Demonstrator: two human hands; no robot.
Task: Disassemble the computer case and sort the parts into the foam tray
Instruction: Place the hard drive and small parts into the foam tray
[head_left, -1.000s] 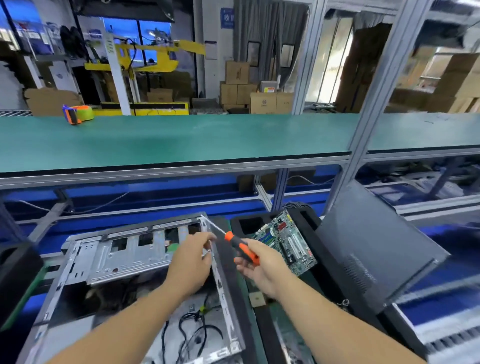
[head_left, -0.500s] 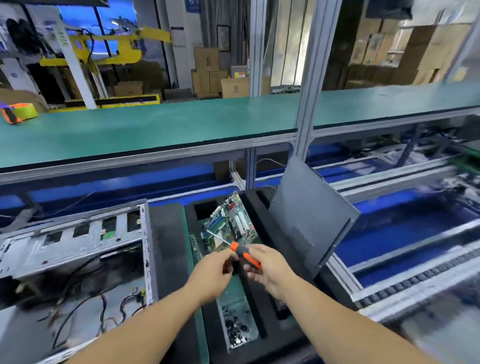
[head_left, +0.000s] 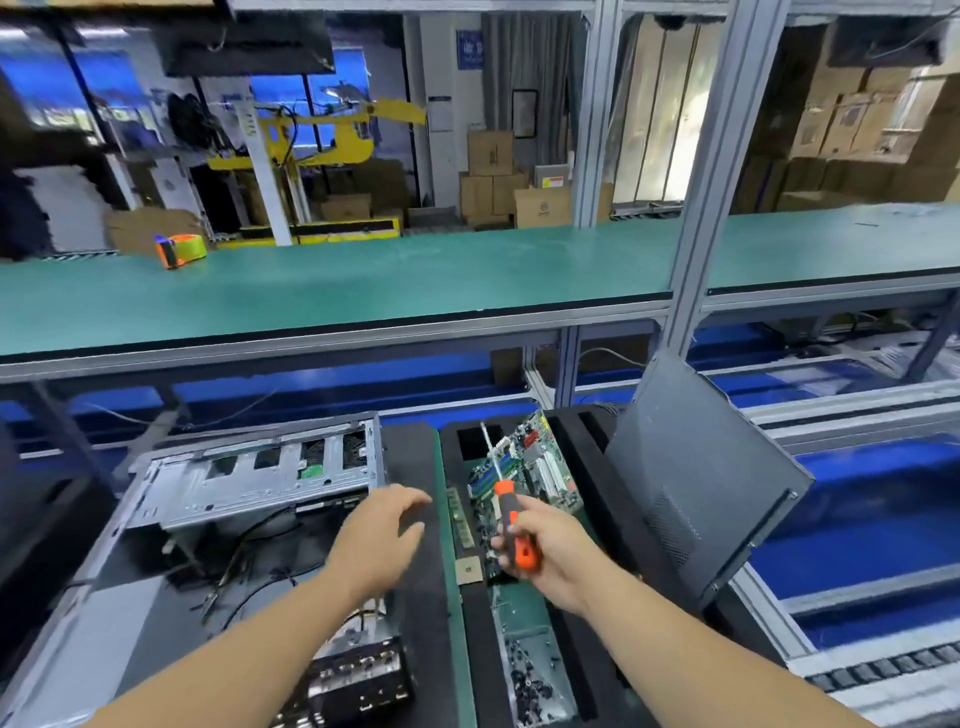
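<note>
Right hand (head_left: 540, 551) at lower centre gripping an orange-handled screwdriver (head_left: 511, 525) over the foam tray (head_left: 597, 457), left hand (head_left: 379, 535) spread wide and empty beside the open computer case (head_left: 249, 478), motherboard (head_left: 530, 467) in the tray

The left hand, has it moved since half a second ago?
Yes. The left hand has left the screwdriver and swung left, off the foam tray's parts slots toward the open computer case.

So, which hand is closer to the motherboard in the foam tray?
The right hand: it holds the screwdriver just in front of the motherboard. The left hand hovers open further left, beside the case.
</note>
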